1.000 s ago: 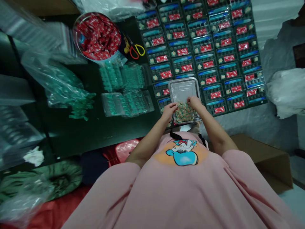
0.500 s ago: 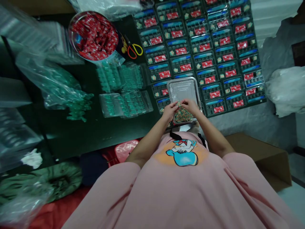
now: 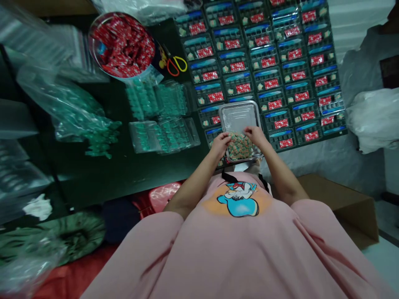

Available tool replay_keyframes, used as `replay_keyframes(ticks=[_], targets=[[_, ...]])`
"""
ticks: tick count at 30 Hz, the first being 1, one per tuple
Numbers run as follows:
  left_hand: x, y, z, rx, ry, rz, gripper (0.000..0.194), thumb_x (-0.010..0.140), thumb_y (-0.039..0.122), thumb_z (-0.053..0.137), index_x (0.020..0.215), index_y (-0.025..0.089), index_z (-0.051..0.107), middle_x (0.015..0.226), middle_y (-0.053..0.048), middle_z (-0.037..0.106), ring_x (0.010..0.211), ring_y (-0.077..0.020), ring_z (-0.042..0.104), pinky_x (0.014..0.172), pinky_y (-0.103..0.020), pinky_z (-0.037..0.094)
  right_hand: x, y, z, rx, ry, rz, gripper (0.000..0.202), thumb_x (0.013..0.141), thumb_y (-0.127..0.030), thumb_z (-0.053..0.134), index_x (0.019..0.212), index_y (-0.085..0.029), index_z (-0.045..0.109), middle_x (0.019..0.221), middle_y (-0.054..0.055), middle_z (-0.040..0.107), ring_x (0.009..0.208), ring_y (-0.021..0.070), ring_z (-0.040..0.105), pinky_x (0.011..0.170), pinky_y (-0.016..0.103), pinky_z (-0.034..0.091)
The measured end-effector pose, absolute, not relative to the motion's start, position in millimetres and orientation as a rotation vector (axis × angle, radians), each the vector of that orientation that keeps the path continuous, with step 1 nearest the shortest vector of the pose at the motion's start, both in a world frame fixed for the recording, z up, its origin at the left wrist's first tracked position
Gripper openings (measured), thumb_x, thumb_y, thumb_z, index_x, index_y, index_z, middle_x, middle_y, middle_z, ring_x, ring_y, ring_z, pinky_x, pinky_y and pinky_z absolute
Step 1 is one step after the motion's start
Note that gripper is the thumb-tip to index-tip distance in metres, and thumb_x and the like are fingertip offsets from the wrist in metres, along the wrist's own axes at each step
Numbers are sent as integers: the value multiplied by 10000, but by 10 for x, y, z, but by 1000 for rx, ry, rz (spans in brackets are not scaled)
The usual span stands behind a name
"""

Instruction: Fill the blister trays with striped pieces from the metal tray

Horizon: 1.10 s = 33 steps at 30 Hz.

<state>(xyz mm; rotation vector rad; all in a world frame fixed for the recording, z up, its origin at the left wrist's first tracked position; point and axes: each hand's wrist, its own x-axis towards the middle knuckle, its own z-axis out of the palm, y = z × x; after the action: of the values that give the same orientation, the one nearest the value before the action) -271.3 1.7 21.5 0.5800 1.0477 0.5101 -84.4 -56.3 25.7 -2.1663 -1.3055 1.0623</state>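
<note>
1. Left hand [image 3: 220, 143] and right hand [image 3: 254, 135], pressed together half a second ago, have parted; each now rests curled on the small packets [image 3: 240, 146]; any grasp cannot be told.
2. Packets fill the near end of the metal tray [image 3: 238, 114], frame centre; picking seems ongoing.

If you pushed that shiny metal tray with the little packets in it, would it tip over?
Probably not. The metal tray looks flat and low-rimmed, so it would likely slide. It rests on uneven plastic boxes, so it might wobble. The small packets lie loose at its near end and would probably shift.
</note>
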Motion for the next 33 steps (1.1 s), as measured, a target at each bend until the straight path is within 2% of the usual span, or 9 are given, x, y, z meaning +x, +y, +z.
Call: replay_keyframes(ticks=[5,10,21,29,33], targets=[[-2798,43,198,477,1017,473,302,605,145,825,845,166,643,706,29,643,620,-82,598,594,-193,443,-852,-556,262,-2454,-1606,976,215,899,-228,577,1045,-177,727,1016,95,730,922,202,645,802,268,441],[-2850,39,178,411,912,394,345,630,183,854,903,166,645,740,14,663,655,-94,631,632,-209,479,-1017,-520,231,-2540,-1631,928,237,923,-268,575,1112,-184,691,1089,116,699,961,213,636,812,276,440],[-2823,9,197,393,904,358,299,679,174,833,915,176,650,752,5,666,674,-105,648,664,-231,508,-1031,-511,111,-2411,-1573,932,193,872,-143,539,956,-147,713,999,145,681,890,221,608,806,294,424],[-2729,-34,196,426,918,347,282,663,152,832,893,158,669,776,-5,679,687,-106,644,688,-232,506,-1049,-597,264,-2130,-1293,885,181,831,-162,527,926,-160,681,791,15,669,733,155,556,730,246,407],[-2684,-28,208,457,982,418,286,663,155,823,895,166,656,769,16,669,671,-87,639,681,-217,498,-1032,-621,254,-2214,-1247,857,185,843,-157,537,943,-174,691,836,27,678,777,166,570,776,263,414]])
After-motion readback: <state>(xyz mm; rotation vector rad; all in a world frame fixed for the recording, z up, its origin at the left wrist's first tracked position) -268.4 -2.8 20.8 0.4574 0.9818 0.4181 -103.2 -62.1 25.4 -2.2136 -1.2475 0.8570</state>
